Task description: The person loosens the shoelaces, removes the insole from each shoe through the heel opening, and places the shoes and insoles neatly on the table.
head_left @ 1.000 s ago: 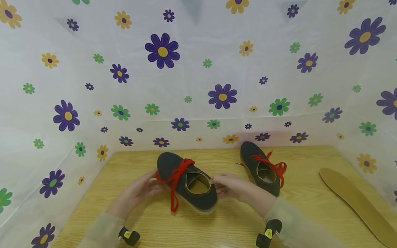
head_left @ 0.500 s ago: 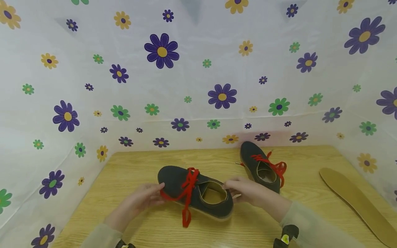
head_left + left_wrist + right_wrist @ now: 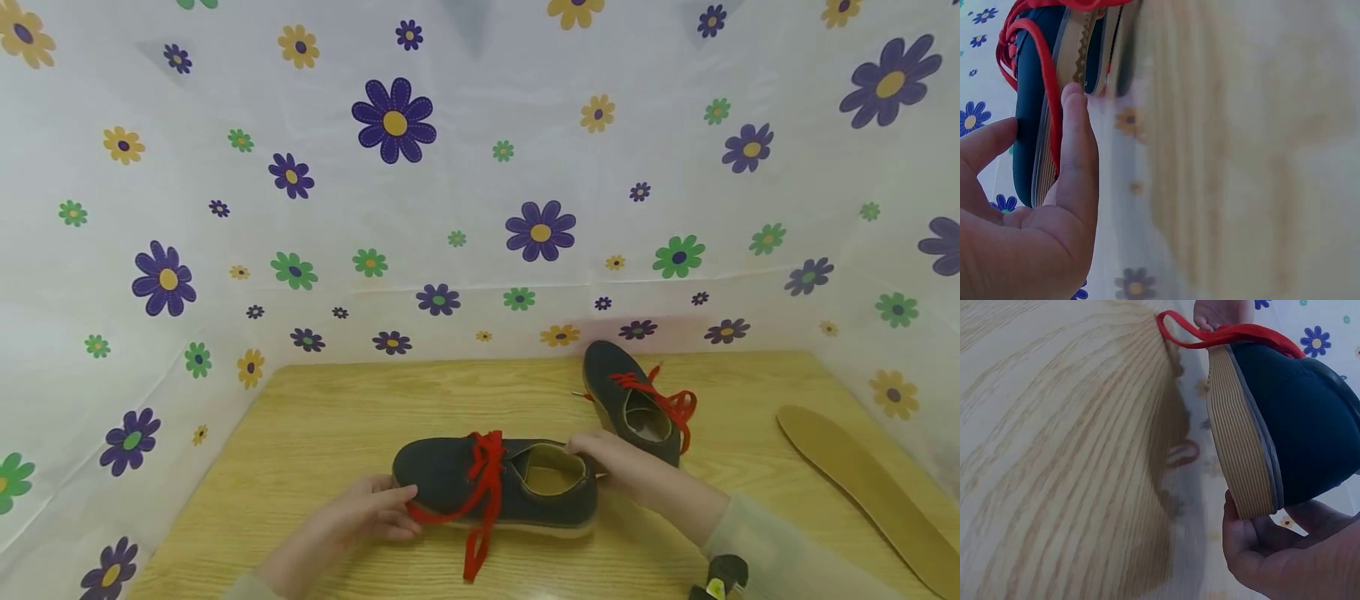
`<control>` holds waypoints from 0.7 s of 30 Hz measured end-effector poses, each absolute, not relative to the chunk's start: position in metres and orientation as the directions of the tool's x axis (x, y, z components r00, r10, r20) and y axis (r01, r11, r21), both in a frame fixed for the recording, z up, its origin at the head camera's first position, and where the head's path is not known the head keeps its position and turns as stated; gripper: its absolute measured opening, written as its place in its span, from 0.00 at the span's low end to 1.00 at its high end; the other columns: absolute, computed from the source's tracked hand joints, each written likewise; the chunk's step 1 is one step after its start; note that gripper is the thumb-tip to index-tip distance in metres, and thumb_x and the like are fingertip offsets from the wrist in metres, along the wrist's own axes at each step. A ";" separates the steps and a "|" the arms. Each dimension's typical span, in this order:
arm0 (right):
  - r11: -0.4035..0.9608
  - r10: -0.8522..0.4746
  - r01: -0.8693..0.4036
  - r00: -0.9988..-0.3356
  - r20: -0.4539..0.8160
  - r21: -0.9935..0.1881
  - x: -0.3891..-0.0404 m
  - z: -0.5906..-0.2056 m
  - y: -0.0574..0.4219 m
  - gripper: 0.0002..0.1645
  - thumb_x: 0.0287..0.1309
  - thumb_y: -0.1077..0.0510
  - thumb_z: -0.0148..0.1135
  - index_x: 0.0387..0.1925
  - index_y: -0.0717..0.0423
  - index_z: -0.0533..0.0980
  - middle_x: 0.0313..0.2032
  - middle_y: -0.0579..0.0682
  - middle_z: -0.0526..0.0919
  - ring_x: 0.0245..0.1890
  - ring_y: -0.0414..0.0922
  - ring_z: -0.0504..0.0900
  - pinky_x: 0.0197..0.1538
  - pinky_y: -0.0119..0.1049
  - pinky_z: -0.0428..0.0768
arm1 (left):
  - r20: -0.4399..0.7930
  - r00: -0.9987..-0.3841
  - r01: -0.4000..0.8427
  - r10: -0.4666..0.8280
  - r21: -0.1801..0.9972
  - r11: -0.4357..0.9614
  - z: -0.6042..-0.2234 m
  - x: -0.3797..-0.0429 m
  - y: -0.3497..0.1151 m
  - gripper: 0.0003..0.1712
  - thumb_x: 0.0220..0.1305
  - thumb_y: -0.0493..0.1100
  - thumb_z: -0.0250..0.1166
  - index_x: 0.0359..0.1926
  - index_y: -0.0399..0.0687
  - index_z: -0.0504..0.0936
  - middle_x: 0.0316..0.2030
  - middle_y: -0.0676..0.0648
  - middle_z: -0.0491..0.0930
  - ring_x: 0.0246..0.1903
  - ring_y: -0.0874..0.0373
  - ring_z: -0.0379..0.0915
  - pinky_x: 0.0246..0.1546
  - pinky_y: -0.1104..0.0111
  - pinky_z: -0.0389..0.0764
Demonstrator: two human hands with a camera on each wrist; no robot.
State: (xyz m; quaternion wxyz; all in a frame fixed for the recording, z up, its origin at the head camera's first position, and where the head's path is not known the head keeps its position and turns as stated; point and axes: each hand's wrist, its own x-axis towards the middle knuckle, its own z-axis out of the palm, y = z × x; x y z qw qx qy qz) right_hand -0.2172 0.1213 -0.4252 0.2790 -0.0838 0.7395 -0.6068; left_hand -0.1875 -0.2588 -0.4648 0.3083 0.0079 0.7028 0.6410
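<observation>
A dark navy shoe (image 3: 438, 468) with red laces (image 3: 487, 487) lies crosswise in the head view, toe to the left and opening tilted up. Thumb on top and fingers beneath, my left hand (image 3: 375, 510) grips its toe. At the heel, my right hand (image 3: 615, 465) holds the back, its thumb by the collar. The right wrist view shows the ribbed tan sole (image 3: 1241, 425) raised off the tabletop, with a shadow below. One lace loop hangs past the sole. A tan lining shows inside the shoe.
Behind my right hand stands the matching shoe (image 3: 611, 372), red-laced, near the back of the wooden table (image 3: 337, 408). A loose tan insole (image 3: 847, 479) lies at the right. Flower-patterned white sheeting (image 3: 465, 183) rises behind and on both sides.
The shoe has moved right and nearer to me, turning from a slant to almost crosswise. Both hands have gone along with it, still at toe and heel. The other shoe and insole stay put.
</observation>
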 end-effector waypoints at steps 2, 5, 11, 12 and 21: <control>0.268 -0.426 0.222 -0.846 -0.322 -0.938 -0.216 -0.427 0.121 0.11 0.63 0.52 0.51 0.24 0.49 0.70 0.29 0.41 0.70 0.35 0.39 0.71 0.45 0.34 0.75 | -0.441 -0.796 -0.399 0.414 0.897 0.188 -0.466 -0.182 -0.256 0.42 0.79 0.48 0.60 0.71 0.13 0.57 0.43 0.44 0.87 0.36 0.60 0.89 0.45 0.67 0.89; 0.300 -0.378 0.222 -0.865 -0.329 -0.928 -0.215 -0.431 0.123 0.11 0.62 0.52 0.52 0.24 0.49 0.70 0.29 0.42 0.70 0.35 0.40 0.70 0.46 0.34 0.74 | -0.456 -0.778 -0.408 0.432 0.890 0.205 -0.469 -0.175 -0.254 0.37 0.79 0.48 0.60 0.68 0.15 0.64 0.39 0.46 0.89 0.36 0.61 0.89 0.44 0.68 0.89; 0.397 -0.322 0.177 -0.892 -0.317 -0.901 -0.215 -0.439 0.128 0.14 0.63 0.49 0.51 0.30 0.53 0.76 0.39 0.48 0.77 0.44 0.45 0.75 0.52 0.38 0.74 | -0.466 -0.743 -0.391 0.480 0.885 0.253 -0.470 -0.168 -0.249 0.25 0.81 0.47 0.58 0.57 0.25 0.76 0.34 0.49 0.90 0.32 0.64 0.88 0.38 0.73 0.88; 0.416 -0.298 0.177 -0.900 -0.318 -0.892 -0.217 -0.443 0.130 0.16 0.63 0.48 0.52 0.33 0.54 0.79 0.43 0.50 0.79 0.48 0.47 0.76 0.55 0.40 0.74 | -0.469 -0.741 -0.391 0.481 0.883 0.259 -0.470 -0.167 -0.248 0.24 0.81 0.47 0.57 0.57 0.25 0.77 0.34 0.49 0.90 0.31 0.65 0.88 0.37 0.73 0.88; 0.467 -0.222 0.152 -0.933 -0.282 -0.871 -0.237 -0.490 0.144 0.31 0.61 0.38 0.55 0.52 0.54 0.86 0.64 0.58 0.81 0.69 0.57 0.74 0.73 0.57 0.67 | -0.487 -0.744 -0.336 0.459 0.865 0.374 -0.466 -0.166 -0.245 0.21 0.81 0.49 0.58 0.43 0.31 0.82 0.23 0.53 0.87 0.20 0.68 0.83 0.24 0.77 0.83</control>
